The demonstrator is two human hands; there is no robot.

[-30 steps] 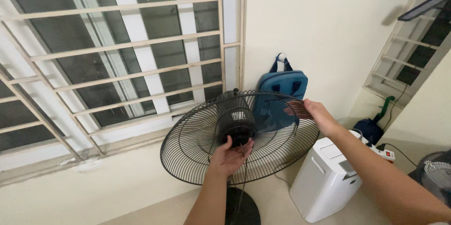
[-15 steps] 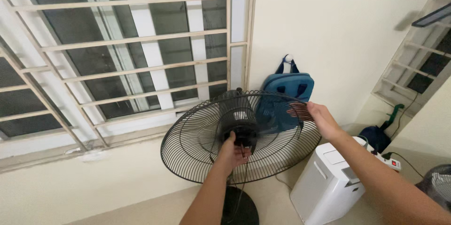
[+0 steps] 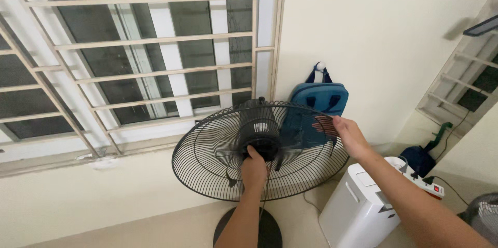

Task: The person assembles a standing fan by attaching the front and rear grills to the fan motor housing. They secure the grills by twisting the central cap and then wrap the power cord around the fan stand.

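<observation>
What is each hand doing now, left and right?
Left hand: closed on the hub at the fan guard's centre.
Right hand: fingers pinching the guard's rim.

We are reaching both arms forward and upward. Our left hand [image 3: 254, 166] is curling closed, knuckles facing us, forearm rising straight from below. Our right hand [image 3: 350, 135] is stretching out farther right, fingers pinching together, arm extending diagonally from the lower right.

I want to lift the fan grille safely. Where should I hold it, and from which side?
Probably by the outer rim of the black wire grille, from its right edge, where the right hand already grips. The left hand steadies the centre hub; the thin wires look easily bent.
</observation>
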